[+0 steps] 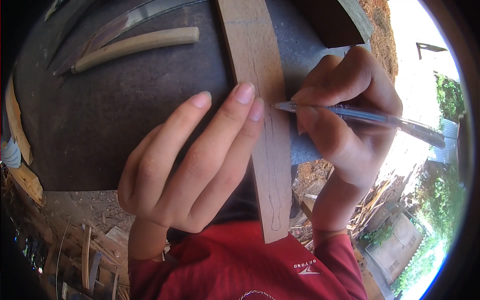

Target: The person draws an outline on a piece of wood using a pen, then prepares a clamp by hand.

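Note:
A long flat wooden board [272, 170] lies across the dark work surface, its near end reaching over my red shirt. Pen lines run along it, forming a narrow outline with a rounded end near me. Fingertips of my left hand [187, 160] rest on the board's left edge, the fingers stretched out and slightly apart. Pinched in my right hand [350, 100] is a clear ballpoint pen [370, 117], its tip at the board's face close to the drawn line. The remaining fingers of that hand are curled beneath the grip.
A curved blade [135, 17] and a sickle-like tool's wooden handle [145, 45] lie at the upper left of the dark tabletop [100, 120]. At the upper right stands a thick wooden block [340, 22]. Wood offcuts [87, 260] and shavings cover the ground.

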`<state>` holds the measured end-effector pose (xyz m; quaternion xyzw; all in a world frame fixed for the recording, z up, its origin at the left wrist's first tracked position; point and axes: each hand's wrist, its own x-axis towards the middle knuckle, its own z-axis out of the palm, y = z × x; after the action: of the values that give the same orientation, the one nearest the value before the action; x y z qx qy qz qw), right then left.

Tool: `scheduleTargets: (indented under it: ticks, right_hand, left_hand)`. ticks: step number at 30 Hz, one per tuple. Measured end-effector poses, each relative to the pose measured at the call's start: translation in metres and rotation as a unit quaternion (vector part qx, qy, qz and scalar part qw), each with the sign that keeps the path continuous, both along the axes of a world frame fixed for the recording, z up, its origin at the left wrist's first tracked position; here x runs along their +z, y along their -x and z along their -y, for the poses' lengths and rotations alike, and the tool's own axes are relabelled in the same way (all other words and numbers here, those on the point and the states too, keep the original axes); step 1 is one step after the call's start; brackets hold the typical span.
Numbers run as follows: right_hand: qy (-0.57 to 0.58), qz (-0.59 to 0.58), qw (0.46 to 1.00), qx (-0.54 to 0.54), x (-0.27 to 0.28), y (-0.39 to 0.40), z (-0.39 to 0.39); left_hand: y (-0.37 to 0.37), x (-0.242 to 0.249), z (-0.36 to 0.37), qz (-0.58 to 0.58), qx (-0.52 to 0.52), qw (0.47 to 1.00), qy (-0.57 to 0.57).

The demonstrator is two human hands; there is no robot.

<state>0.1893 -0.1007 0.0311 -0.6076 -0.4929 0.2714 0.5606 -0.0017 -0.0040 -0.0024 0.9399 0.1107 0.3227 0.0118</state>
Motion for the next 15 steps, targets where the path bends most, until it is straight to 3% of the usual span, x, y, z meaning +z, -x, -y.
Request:
scheduleTargets:
  ticks: [6, 9, 15]
  right_hand:
    - [-0.005, -0.055, 0.998, -0.026, -0.028, -0.010, 0.013]
    - [0.011, -0.003, 1.000, -0.013, 0.000, 0.001, 0.001]
    - [0.016, -0.016, 1.000, -0.021, 0.001, 0.004, 0.001]
  left_hand:
    - [-0.001, 0.000, 0.000, 0.002, 0.000, 1.000, -0.012]
    - [-0.001, 0.001, 0.000, 0.000, 0.000, 1.000, -0.006]
    - [-0.001, 0.003, 0.002, -0.006, 0.003, 1.000, 0.005]
